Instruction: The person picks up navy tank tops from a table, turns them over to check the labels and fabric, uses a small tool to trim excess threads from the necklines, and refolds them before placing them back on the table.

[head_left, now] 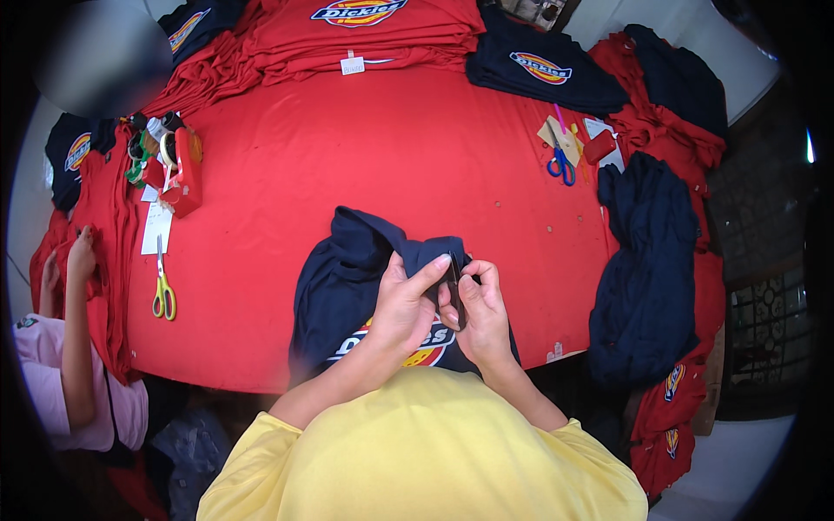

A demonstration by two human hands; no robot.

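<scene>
Right now the navy T-shirt lies on the near edge of the red table, directly in front of the person, with its printed front turned toward the body. Its long axis runs from the near edge away toward the table centre, leaning a little to the left. The far part of the cloth is gathered up into a fold, and both hands meet on this fold.

The left hand is closed on the cloth, with the forefinger stretched along the top of the fold. The right hand pinches the same fold from the other side and seems to hold a small dark thing against it; I cannot tell what this thing is. The two hands are touching, at equal nearness to the shirt, slightly right of its middle.

Further out, yellow-handled scissors lie well apart on the left, and blue-handled scissors on the far right. A heap of navy garments hangs over the right edge. Folded red shirts are stacked at the far side. Another person's hand rests on red cloth at the left.
</scene>
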